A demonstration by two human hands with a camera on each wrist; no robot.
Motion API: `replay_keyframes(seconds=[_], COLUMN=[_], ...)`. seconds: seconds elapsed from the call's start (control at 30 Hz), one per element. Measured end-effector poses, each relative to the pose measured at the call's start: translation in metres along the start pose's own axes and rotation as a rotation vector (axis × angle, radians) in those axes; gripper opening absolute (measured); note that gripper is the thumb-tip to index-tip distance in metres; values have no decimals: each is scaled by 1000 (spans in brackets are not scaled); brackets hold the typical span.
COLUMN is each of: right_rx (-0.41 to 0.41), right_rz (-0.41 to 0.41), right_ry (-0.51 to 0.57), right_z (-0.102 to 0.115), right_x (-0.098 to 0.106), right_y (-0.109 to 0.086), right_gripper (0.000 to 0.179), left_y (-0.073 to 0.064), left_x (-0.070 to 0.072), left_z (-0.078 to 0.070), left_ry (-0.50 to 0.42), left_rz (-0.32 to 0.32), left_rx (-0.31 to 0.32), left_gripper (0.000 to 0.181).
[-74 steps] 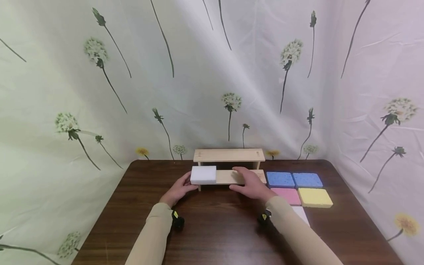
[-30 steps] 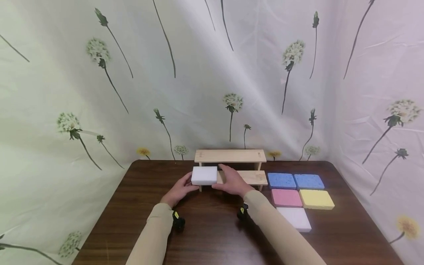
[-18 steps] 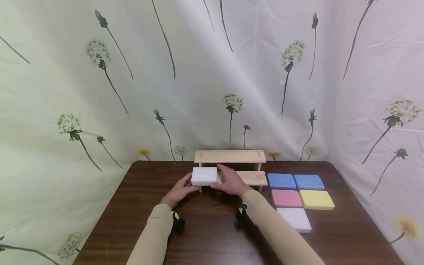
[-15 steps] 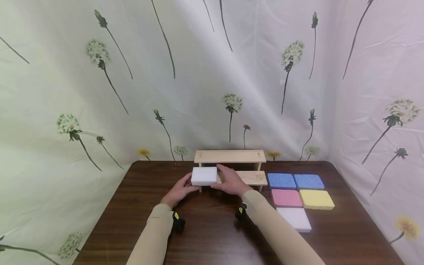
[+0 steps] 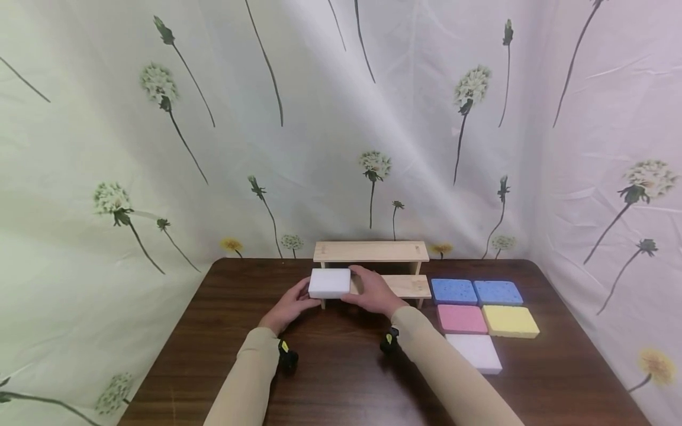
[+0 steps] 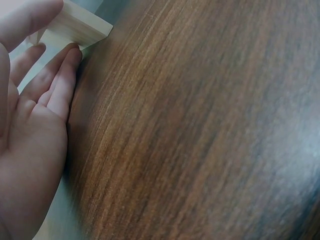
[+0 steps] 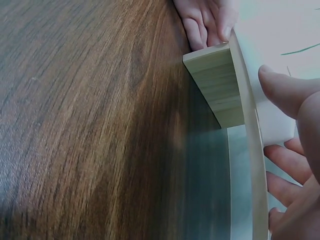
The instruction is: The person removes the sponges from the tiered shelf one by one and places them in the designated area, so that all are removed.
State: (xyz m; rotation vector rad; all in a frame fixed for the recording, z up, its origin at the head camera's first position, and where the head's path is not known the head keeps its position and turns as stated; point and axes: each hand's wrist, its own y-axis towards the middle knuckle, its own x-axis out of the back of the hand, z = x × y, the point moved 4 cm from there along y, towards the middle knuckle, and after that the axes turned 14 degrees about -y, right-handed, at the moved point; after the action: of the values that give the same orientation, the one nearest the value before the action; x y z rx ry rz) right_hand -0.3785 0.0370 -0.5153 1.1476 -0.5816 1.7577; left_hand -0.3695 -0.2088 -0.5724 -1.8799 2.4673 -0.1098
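A white sponge (image 5: 329, 283) lies on the left end of the lower step (image 5: 407, 286) of a small wooden two-step stand. At the sponge's left end is my left hand (image 5: 286, 305), thumb toward its front corner and fingers extended along the side. In the left wrist view these fingers reach the stand's pale wooden end (image 6: 80, 25). My right hand (image 5: 375, 293) is at the sponge's right end. The right wrist view shows its thumb (image 7: 285, 90) against the sponge's front and its loosely bent fingers (image 7: 287, 162) by the sponge's end and the step's edge.
To the right of the stand lie two blue sponges (image 5: 454, 291), a pink sponge (image 5: 461, 319), a yellow sponge (image 5: 510, 321) and another white sponge (image 5: 476, 353). The upper step (image 5: 370, 251) stands behind, near the flowered curtain (image 5: 319, 148). All rest on a dark wooden table (image 5: 341, 367).
My right hand has moved left from above the lower step to the white sponge's right end. My left hand has stayed at its left end. Over the last second nearly nothing has moved.
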Motion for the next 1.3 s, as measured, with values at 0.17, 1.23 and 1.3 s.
replay_keyframes(seconds=[0.17,1.23,1.3], right_rx=[19,27,21], right_rz=[-11,-45,-49], right_ry=[1,36,32], right_z=[1,-18,-19], right_x=[4,30,31], right_y=[-2,-30,-32], right_gripper=[81,83,82], left_y=[0,2,2], left_x=[-1,0,1], left_z=[-1,2,2], left_ry=[-11,-28,-31], left_rz=[2,25,34], left_rx=[-4,5,0], left_gripper=[77,84,85])
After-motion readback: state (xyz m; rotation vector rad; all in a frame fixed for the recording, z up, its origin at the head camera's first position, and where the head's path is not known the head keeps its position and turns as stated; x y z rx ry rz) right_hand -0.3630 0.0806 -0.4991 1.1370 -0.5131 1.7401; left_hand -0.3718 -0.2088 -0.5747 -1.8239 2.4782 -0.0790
